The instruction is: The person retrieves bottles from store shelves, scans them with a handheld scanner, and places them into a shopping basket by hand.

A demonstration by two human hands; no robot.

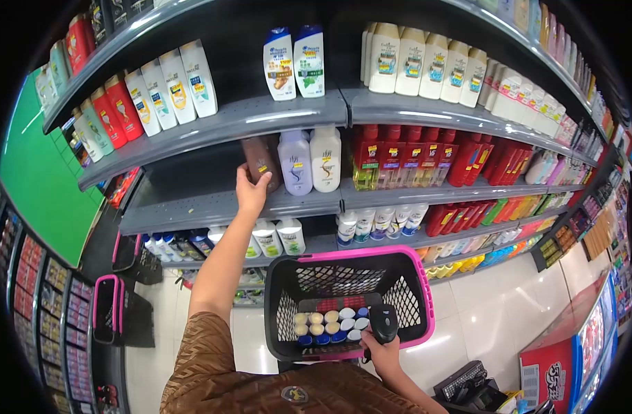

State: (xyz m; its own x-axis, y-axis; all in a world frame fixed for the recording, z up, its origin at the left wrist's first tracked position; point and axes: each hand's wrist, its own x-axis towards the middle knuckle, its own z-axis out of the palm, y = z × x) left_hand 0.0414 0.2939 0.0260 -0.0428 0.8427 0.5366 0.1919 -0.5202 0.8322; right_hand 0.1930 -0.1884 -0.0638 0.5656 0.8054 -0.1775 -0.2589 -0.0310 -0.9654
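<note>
On the middle shelf, my left hand (252, 190) is closed around the lower part of a brown bottle (261, 162), which tilts slightly beside a lilac bottle (296, 163) and a white bottle (325, 160). My right hand (383, 350) grips a black handheld scanner (383, 323) over the near right corner of a black basket with a pink rim (427, 297). Inside the basket, several bottles with cream, white and blue caps (331, 329) stand in rows, and something red lies behind them.
Shampoo bottles (179, 86) line the upper shelf (240, 114); red pump bottles (392, 157) stand right of the white bottle. Black baskets with pink handles (109, 310) are at the left. A red and blue freezer (571, 352) is at the lower right, near a black crate (467, 386).
</note>
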